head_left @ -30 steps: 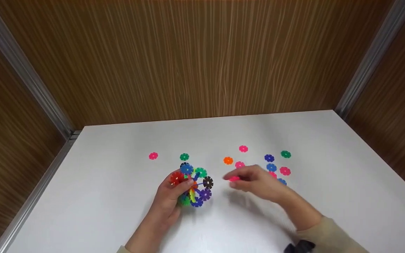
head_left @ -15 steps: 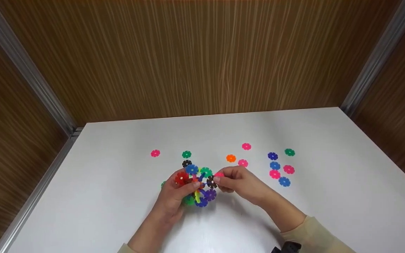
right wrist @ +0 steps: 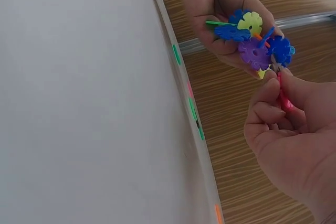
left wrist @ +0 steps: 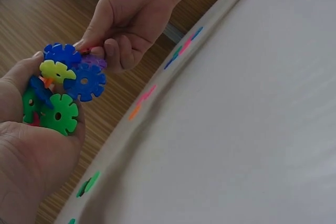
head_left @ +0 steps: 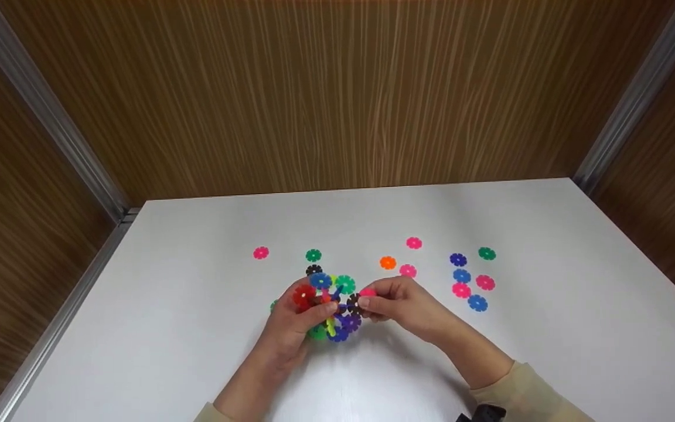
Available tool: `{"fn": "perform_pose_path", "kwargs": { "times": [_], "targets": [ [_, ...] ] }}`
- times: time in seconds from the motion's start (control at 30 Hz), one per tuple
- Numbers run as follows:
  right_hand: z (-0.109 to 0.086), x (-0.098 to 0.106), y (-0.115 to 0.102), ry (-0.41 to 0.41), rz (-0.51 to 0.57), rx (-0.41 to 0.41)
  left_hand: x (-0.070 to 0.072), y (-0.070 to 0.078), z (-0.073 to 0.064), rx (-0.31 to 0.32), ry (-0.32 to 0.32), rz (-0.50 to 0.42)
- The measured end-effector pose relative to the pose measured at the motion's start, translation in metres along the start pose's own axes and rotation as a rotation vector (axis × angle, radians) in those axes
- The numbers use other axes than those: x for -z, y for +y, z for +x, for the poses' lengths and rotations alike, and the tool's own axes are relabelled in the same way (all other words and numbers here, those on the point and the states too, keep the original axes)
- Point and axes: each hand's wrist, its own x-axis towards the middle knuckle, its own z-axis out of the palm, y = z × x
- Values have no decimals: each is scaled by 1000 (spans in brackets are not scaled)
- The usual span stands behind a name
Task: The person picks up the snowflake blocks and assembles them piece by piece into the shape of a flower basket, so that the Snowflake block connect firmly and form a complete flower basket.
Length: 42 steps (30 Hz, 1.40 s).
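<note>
My left hand (head_left: 287, 322) holds a cluster of joined, notched plastic discs, its thumb over the middle. Red (head_left: 303, 296), blue (head_left: 320, 281), green (head_left: 345, 284) and purple (head_left: 351, 322) discs stick out around it. On the cluster's right side is a black disc (head_left: 354, 303). My right hand (head_left: 411, 308) pinches a pink disc (head_left: 367, 292) against that black one. The right wrist view shows the pink disc (right wrist: 285, 98) edge-on between thumb and fingers, touching the cluster. Fingertips partly hide the joint, so whether the notches interlock I cannot tell.
Loose discs lie flat on the white table (head_left: 167, 328). Pink (head_left: 261, 252), green (head_left: 313, 255) and black (head_left: 314, 270) ones are behind the left hand. Orange (head_left: 388, 262), pink (head_left: 408, 271) and several others spread to the right. A wood-grain panel (head_left: 337, 99) rises behind.
My right hand has brought the pink disc leftward to the cluster's black disc, and over the last half second it has stayed there. My left hand keeps its hold.
</note>
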Motion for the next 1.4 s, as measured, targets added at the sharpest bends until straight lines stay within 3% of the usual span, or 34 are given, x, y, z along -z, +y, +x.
{"fn": "perform_pose_path", "kwargs": {
  "times": [0.67, 1.1, 1.4],
  "targets": [
    [0, 8, 3, -6, 55, -30, 1, 0, -1, 11, 39, -88],
    [-1, 10, 2, -38, 191, -8, -1, -1, 0, -7, 28, -81],
    [-1, 6, 0, -29, 113, -10, -2, 0, 0, -16, 32, -63]
  ]
}}
